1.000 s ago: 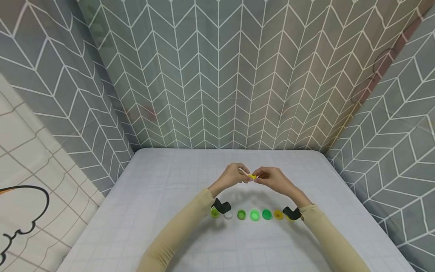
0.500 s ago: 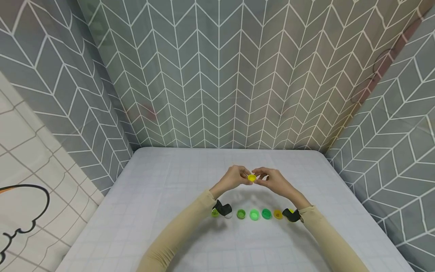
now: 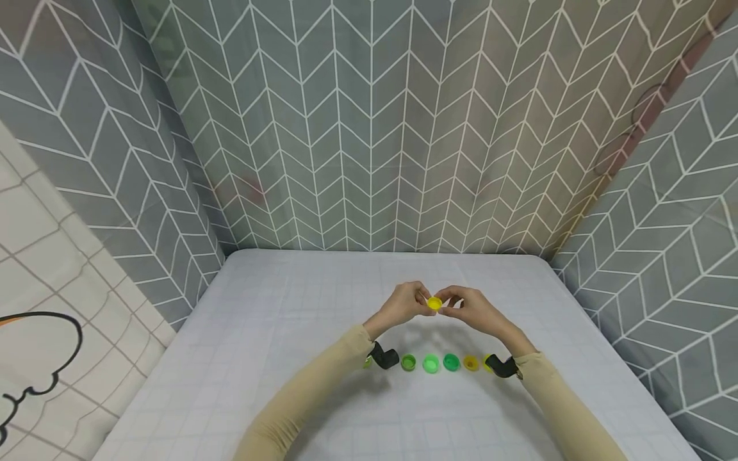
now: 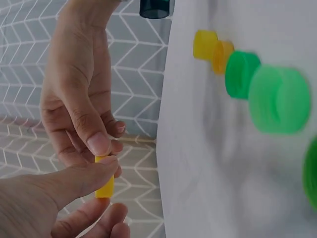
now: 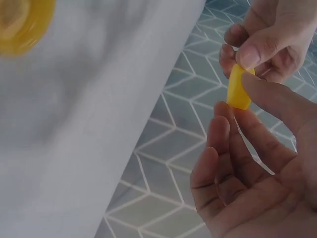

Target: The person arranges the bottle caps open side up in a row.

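Note:
Above the table, a yellow bottle cap is held between my two hands, its round face toward the head camera. My left hand pinches it from the left; in the left wrist view its thumb lies across the cap's side. From the other side my right hand pinches the same cap by thumb and fingertips, its other fingers loosely bent in the right wrist view. The thumbs cover part of the cap there.
Nearer me on the white-covered table is a row of caps: a green cap, a light green cap, a teal-green cap, an orange-yellow cap. Black wrist cameras partly hide the row's ends. Patterned curtains surround the table.
The yellow cap has turned from edge-on to face the head camera and shifted slightly right with both hands. A thin white strip seen at the left hand earlier no longer shows in the head view.

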Tool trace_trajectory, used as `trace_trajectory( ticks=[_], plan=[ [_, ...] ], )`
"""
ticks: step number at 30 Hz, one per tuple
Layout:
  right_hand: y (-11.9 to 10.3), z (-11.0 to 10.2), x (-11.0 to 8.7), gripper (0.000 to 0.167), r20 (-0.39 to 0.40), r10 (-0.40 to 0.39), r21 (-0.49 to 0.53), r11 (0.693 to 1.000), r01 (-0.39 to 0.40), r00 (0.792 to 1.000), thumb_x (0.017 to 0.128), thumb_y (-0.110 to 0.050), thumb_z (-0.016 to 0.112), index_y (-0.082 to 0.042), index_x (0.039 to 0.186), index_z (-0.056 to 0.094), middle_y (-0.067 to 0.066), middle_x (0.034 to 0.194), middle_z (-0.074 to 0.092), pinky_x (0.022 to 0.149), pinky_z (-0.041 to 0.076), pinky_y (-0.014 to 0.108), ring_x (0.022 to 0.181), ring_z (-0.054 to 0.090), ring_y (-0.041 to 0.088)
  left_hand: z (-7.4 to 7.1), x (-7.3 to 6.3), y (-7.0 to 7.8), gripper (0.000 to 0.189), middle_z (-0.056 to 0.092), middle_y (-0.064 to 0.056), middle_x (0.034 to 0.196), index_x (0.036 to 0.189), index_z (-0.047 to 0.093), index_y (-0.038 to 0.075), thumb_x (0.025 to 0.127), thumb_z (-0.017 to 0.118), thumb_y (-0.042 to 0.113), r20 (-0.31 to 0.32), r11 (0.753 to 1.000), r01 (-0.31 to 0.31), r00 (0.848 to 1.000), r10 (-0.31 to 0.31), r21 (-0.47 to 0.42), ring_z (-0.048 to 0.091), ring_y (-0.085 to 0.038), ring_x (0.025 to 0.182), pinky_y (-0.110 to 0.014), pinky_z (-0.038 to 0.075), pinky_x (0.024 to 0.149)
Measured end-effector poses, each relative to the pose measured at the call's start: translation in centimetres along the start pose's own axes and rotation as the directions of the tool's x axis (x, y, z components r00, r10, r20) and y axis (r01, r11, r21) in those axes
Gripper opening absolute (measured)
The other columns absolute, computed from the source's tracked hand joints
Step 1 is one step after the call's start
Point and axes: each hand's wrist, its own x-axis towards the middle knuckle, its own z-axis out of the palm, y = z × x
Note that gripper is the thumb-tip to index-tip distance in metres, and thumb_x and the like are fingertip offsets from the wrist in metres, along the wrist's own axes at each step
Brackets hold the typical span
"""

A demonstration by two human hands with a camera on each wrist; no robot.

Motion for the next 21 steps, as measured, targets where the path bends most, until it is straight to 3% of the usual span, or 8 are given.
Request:
trace_trajectory(
  ticks=[5, 8, 15, 21],
  plan=[
    [0.8, -1.7, -2.2, 0.027, -0.004, 0.029, -0.030, 0.999, -0.029, 1.000, 0.089, -0.020, 0.070, -0.010, 0.114, 0.067, 0.004, 0.109, 0.067, 0.073, 0.047, 0.026, 0.087, 0.058, 0.015, 2.3, 0.3, 1.7, 0.029, 0.060, 0.000, 0.079, 0.098, 0.066, 0.008, 0.078, 0.081, 0.022, -0.003, 0.995, -0.018, 1.000, 0.019, 0.098, 0.053, -0.009, 0.065, -0.019, 0.044, 0.055],
    [1.3, -2.9, -3.4, 0.028, -0.011, 0.037, -0.066, 0.997, -0.037, 0.999, 0.088, -0.018, 0.071, -0.007, 0.114, 0.066, 0.005, 0.107, 0.067, 0.074, 0.048, 0.024, 0.085, 0.057, 0.014, 3.9, 0.7, 2.7, 0.029, 0.060, 0.001, 0.083, 0.097, 0.067, 0.011, 0.078, 0.081, 0.027, -0.018, 0.983, -0.035, 0.999, 0.039, 0.179, 0.051, -0.008, 0.069, -0.019, 0.042, 0.060],
    [1.9, -5.7, -6.9, 0.026, -0.023, 0.098, -0.141, 0.985, -0.100, 0.995, 0.086, -0.010, 0.072, -0.003, 0.110, 0.065, 0.004, 0.095, 0.064, 0.070, 0.049, 0.022, 0.080, 0.054, 0.012, 8.7, 1.6, 5.2, 0.030, 0.064, 0.005, 0.086, 0.096, 0.069, 0.018, 0.078, 0.080, 0.039, -0.051, 0.912, -0.089, 0.992, 0.119, 0.399, 0.050, -0.005, 0.077, -0.023, 0.035, 0.072],
    [2.8, -6.7, -9.5, 0.024, 0.096, 0.184, -0.152, 0.974, -0.168, 0.978, 0.082, -0.005, 0.072, -0.002, 0.105, 0.062, 0.003, 0.086, 0.060, 0.063, 0.047, 0.022, 0.077, 0.053, 0.013, 13.0, 1.3, 6.0, 0.030, 0.061, 0.011, 0.086, 0.096, 0.070, 0.022, 0.078, 0.079, 0.044, -0.017, 0.872, -0.102, 0.992, 0.125, 0.478, 0.050, -0.006, 0.077, -0.025, 0.035, 0.072]
  ],
)
